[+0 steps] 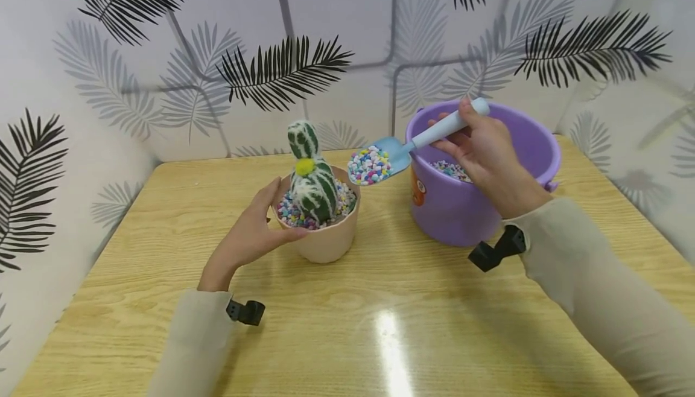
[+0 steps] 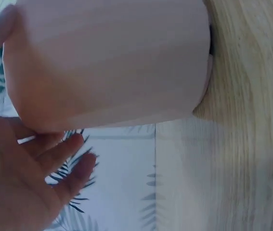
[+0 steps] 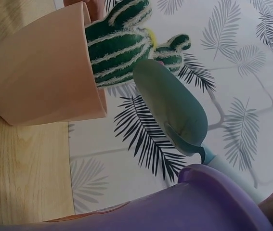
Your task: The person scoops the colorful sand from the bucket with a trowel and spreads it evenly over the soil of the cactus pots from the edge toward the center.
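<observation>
My left hand [image 1: 255, 228] grips the rim of a pale peach flowerpot [image 1: 328, 243], thumb along the front and fingers at the back left. In the pot stands a green-and-white fuzzy cactus [image 1: 315, 189] with a yellow flower, among colored pebbles [image 1: 344, 198]. My right hand [image 1: 485, 149] holds a light blue trowel [image 1: 399, 151] by its handle, the blade pointing left, loaded with multicolored pebbles [image 1: 370, 166]. The blade hangs between the pot and a purple bucket [image 1: 456, 219]. From the right wrist view, the trowel's underside [image 3: 170, 101] shows near the cactus.
More pebbles [image 1: 450, 171] lie inside the bucket, which has an orange sticker [image 1: 418, 189] on its side. Pot and bucket stand on a wooden table [image 1: 336, 324]. A wall with leaf patterns [image 1: 347, 23] rises right behind the table.
</observation>
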The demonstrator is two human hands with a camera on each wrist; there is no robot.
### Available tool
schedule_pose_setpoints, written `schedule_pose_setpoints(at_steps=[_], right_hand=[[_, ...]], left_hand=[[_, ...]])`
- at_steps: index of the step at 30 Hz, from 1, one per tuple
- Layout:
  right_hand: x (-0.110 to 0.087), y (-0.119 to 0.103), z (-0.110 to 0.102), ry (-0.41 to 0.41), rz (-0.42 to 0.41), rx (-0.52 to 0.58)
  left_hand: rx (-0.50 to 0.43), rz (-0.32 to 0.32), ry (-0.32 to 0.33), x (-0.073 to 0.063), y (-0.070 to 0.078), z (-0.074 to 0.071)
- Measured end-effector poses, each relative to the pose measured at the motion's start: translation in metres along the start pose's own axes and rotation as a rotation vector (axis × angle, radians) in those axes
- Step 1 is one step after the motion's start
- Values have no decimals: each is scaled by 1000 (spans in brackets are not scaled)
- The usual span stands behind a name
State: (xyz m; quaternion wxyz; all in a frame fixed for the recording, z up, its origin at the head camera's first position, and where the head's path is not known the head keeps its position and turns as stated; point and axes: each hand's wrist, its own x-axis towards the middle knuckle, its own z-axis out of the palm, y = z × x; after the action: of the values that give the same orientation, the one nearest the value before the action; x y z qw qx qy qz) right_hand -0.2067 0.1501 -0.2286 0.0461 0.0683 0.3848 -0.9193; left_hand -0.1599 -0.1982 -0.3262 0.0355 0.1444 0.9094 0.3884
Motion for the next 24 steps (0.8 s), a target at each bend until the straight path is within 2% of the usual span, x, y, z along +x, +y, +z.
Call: schedule_pose_setpoints(at_steps=[5,8,10,13,18,21,24], right_hand=[[2,-2,1,8,-15,8],[3,-2,1,18,-18,13],[4,-1,2,15,-14,2],[4,1,4,10,-6,-3],[5,4,8,0,-18,-24],[5,6,10,4,-16,-41],[4,9,9,12,-6,-53]], left_hand=[[109,-63,140,-8,28,15],[130,-107,218,-12,43,25],[123,-120,244,-14,47,27],[108,-103,213,-13,44,22],[82,-17,57,-3,25,4],[27,21,-23,3,14,-4],[-27,56,-36,7,7,-2]])
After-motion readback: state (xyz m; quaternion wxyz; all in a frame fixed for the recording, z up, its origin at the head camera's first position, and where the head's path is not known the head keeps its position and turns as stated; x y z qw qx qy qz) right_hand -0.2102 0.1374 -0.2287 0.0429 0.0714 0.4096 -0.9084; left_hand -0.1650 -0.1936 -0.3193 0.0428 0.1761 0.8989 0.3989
